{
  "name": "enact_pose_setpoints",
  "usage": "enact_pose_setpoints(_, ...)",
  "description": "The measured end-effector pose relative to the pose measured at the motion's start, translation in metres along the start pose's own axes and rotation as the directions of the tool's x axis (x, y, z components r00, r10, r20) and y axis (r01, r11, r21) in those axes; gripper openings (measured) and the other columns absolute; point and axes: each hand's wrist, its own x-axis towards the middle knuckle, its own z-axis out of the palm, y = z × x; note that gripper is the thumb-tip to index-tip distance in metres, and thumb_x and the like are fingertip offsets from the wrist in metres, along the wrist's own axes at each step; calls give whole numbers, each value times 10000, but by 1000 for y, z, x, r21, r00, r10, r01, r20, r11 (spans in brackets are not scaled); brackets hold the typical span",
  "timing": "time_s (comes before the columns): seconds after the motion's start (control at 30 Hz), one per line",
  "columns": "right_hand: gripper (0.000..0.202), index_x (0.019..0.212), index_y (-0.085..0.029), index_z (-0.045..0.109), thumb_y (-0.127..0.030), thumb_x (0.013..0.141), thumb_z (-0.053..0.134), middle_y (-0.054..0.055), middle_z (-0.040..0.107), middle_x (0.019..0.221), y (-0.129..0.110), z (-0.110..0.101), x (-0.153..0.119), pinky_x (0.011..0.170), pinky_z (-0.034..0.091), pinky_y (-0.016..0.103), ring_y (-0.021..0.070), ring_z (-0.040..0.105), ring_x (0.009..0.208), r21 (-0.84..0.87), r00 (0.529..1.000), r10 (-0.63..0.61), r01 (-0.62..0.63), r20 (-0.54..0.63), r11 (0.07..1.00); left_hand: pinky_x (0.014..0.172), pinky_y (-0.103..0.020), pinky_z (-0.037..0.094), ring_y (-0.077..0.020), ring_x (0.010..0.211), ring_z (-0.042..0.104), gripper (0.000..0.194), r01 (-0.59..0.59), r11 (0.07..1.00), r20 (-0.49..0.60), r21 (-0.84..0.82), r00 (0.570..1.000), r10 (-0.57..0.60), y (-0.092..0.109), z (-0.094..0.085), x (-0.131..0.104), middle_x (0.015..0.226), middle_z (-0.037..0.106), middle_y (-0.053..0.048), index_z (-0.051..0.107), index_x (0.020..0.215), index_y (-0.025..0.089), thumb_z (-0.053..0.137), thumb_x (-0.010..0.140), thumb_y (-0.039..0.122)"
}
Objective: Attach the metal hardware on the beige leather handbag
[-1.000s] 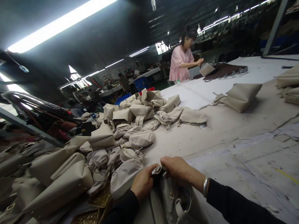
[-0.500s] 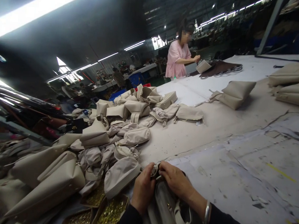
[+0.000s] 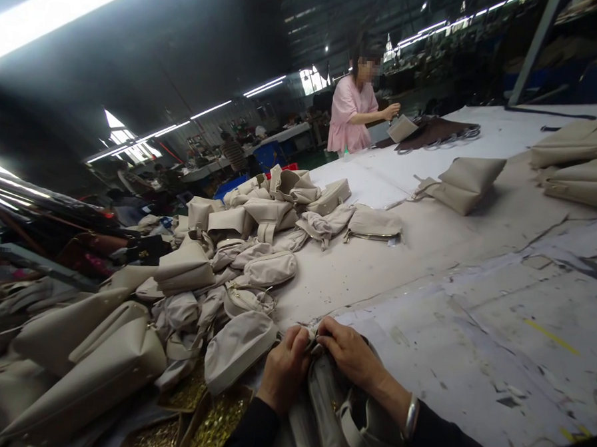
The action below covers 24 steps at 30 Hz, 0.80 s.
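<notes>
A grey-beige bag [image 3: 326, 392] stands at the table's near edge, its lower part running out of the picture. My left hand [image 3: 287, 366] is closed on the bag's upper edge, fingers curled in. Close beside it, my right hand [image 3: 349, 351] pinches the same edge between thumb and fingers. What lies right between the fingertips is too small to make out. A silver bracelet [image 3: 411, 415] circles my right wrist. Just left of my hands lies a pale fabric pouch [image 3: 239, 350].
Beige bags and pouches [image 3: 227, 246] are heaped along the left. Boxes of small gold metal pieces [image 3: 218, 419] sit at lower left. More bags [image 3: 582, 165] lie at far right, and a single bag [image 3: 468, 182] in mid-table. Across the table stands a person in pink [image 3: 353, 116].
My left hand's fingers have curled tighter on the bag's edge. The dark gap between my hands has narrowed. The whole view has shifted slightly.
</notes>
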Motion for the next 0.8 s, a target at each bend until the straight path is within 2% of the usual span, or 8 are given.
enact_pose_setpoints(0.07, 73, 892, -253, 573, -206, 929, 532, -16, 654, 827, 1, -1, -1, 778, 445, 298, 200, 648, 824, 30, 1000, -3, 4, -7, 1000, 722, -265, 625, -218, 846, 772, 281, 4, 998, 73, -56, 997, 0, -2, -3, -3, 1060, 773, -120, 618, 1210, 171, 492, 962, 135)
enact_pose_setpoints(0.2, 76, 862, -250, 620, -211, 911, 576, -26, 679, 826, 4, -4, 0, 793, 478, 286, 191, 653, 830, 110, 999, -33, 32, 10, 993, 1012, -315, 588, -248, 1185, 720, 346, 90, 967, 147, -238, 988, -56, -5, -8, 0, 1279, 743, -136, 663, 1311, 197, 492, 1011, 216)
enact_pose_setpoints(0.33, 86, 852, -238, 659, -177, 868, 601, -16, 702, 875, 3, -1, 0, 841, 493, 284, 193, 661, 890, 167, 998, -69, 66, 11, 984, 978, -322, 581, -231, 1099, 733, 305, 334, 815, 200, -473, 942, -270, -1, -14, 13, 1172, 776, -106, 722, 1223, 194, 530, 1011, 300)
enact_pose_setpoints(0.4, 100, 854, -232, 671, -161, 860, 601, -13, 707, 875, 2, 4, -3, 827, 494, 281, 191, 665, 879, 182, 997, -78, 72, 23, 981, 935, -328, 576, -228, 1012, 738, 284, 494, 675, 289, -548, 869, -401, 1, -18, 18, 1074, 796, -82, 762, 1129, 193, 585, 981, 358)
enact_pose_setpoints(0.5, 104, 837, -227, 683, -157, 865, 611, -17, 698, 840, 3, 15, -12, 784, 479, 279, 186, 656, 832, 170, 996, -85, 76, 42, 982, 905, -338, 564, -245, 960, 736, 296, 683, 397, 453, -613, 715, -532, 2, -22, 19, 997, 817, -70, 809, 1011, 182, 683, 889, 421)
enact_pose_setpoints(0.63, 122, 842, -222, 702, -177, 893, 600, -6, 697, 844, 9, 29, -20, 787, 476, 292, 191, 651, 837, 165, 997, -71, 69, 6, 984, 865, -331, 552, -263, 950, 729, 377, 753, 62, 563, -655, 541, -625, 7, -17, 10, 982, 826, -89, 833, 969, 146, 782, 748, 447)
enact_pose_setpoints(0.7, 135, 837, -218, 715, -206, 907, 599, 3, 698, 835, 12, 35, -21, 782, 491, 299, 200, 653, 832, 196, 998, -63, 63, -4, 979, 852, -326, 547, -257, 934, 726, 416, 747, -5, 571, -665, 504, -648, 9, -12, 6, 977, 825, -98, 837, 969, 136, 793, 720, 466)
enact_pose_setpoints(0.8, 147, 875, -221, 750, -269, 933, 623, 18, 722, 858, 17, 42, -22, 797, 519, 316, 219, 669, 851, 238, 999, -39, 46, -36, 970, 811, -312, 542, -238, 878, 719, 445, 731, -51, 574, -681, 489, -657, 12, -7, 3, 942, 821, -103, 838, 951, 128, 800, 699, 492)
